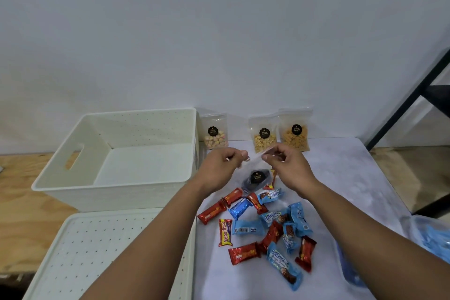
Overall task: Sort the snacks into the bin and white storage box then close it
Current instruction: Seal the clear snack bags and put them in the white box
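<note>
At 12 o'clock above the wrappers, the left hand and right hand pinch the clear pouch by its top strip; it seems light, soft, slippery.

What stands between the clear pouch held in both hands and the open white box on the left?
Nothing visible: the clear pouch of dark snacks hangs just right of the white perforated plastic box, which is open.

It looks like a plain workroom. A bare white wall stands far, a wood bench lies left, and a black metal frame stands right.
</note>
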